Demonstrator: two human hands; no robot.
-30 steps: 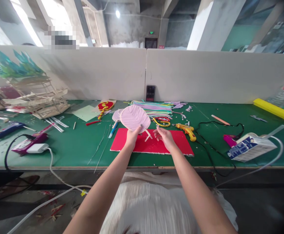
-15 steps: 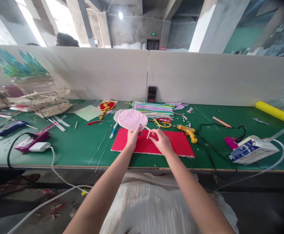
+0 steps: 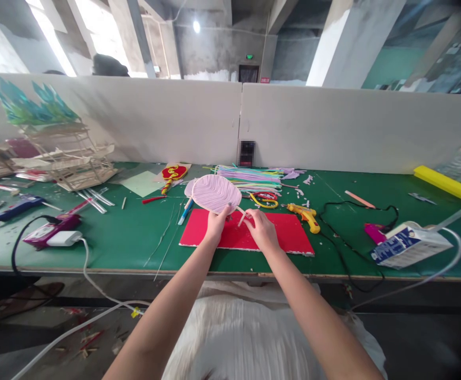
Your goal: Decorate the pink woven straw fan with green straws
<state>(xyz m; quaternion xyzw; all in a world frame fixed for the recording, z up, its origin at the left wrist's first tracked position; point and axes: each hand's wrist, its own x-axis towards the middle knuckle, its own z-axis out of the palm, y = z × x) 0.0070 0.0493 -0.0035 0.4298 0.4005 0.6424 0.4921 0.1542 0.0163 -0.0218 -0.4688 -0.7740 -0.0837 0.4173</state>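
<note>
My left hand [image 3: 216, 226] grips the lower edge of a pale pink fan-shaped piece [image 3: 214, 193], its face ribbed with slanting lines. From its right side sticks out a thin pink strip [image 3: 241, 217], like a short handle. Thumb and fingers of my right hand [image 3: 263, 231] pinch this strip near its end. Both hands are above a red board [image 3: 289, 230] lying near the table's front edge. Behind the fan-shaped piece another pale pink rounded shape [image 3: 189, 187] shows in part.
Pastel fuzzy strips [image 3: 250, 174] lie beyond the hands. A yellow glue gun [image 3: 305, 215] and scissors with yellow handles [image 3: 265, 200] are to the right, near a carton [image 3: 410, 245]. Leftward stand a stick-built model [image 3: 76, 163] and a magenta device with a white plug [image 3: 52, 235].
The fan-shaped piece has tilted slightly and shifted a little. My right fingers have moved slightly on the strip, and both hands keep their holds.
</note>
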